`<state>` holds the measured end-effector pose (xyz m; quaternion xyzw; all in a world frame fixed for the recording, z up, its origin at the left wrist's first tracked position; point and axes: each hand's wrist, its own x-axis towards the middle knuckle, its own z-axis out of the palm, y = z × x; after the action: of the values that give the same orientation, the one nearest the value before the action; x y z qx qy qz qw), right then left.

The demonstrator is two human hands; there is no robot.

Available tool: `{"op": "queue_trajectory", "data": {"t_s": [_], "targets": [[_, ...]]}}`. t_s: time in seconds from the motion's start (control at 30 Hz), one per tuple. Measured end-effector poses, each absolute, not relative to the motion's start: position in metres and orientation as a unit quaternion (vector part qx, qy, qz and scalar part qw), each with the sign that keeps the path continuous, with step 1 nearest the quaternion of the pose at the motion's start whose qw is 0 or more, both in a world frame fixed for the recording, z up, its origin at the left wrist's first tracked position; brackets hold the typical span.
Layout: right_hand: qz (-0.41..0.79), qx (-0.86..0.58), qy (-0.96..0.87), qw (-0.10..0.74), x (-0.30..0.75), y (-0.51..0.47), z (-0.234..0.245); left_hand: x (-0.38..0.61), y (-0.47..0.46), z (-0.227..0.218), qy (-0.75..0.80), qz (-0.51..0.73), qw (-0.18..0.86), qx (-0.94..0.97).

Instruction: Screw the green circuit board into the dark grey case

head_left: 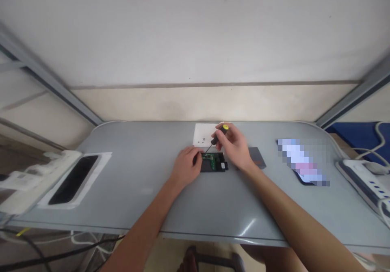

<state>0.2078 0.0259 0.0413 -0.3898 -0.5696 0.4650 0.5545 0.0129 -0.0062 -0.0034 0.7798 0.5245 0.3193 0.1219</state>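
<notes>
My right hand grips a screwdriver with a black handle and a yellow end cap. Its thin shaft slants down to the left, and the tip meets the upper left part of a green circuit board. The board sits in an open black device housing lying flat on the table. My left hand is closed on the housing's left end, its fingertips close to the screwdriver tip. Behind the housing, several tiny dark screws rest on a white sheet of paper.
A dark grey flat card lies partly under my right wrist. On the grey table are a lit phone at right and a dark phone on white paper at left. Power strips with plugs and cables line both sides.
</notes>
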Motion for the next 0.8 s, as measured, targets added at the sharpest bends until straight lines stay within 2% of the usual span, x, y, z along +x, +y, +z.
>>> {"op": "queue_trajectory", "data": {"t_s": [0.23, 0.8], "targets": [[0.465, -0.365, -0.545, 0.595, 0.2115, 0.03, 0.0451, 0.0117, -0.0053, -0.0016, 0.529, 0.34, 0.166, 0.759], [0.48, -0.351, -0.525, 0.609, 0.213, 0.0327, 0.0469, 0.0064, -0.0025, -0.0062, 0.531, 0.384, 0.239, 0.716]]}}
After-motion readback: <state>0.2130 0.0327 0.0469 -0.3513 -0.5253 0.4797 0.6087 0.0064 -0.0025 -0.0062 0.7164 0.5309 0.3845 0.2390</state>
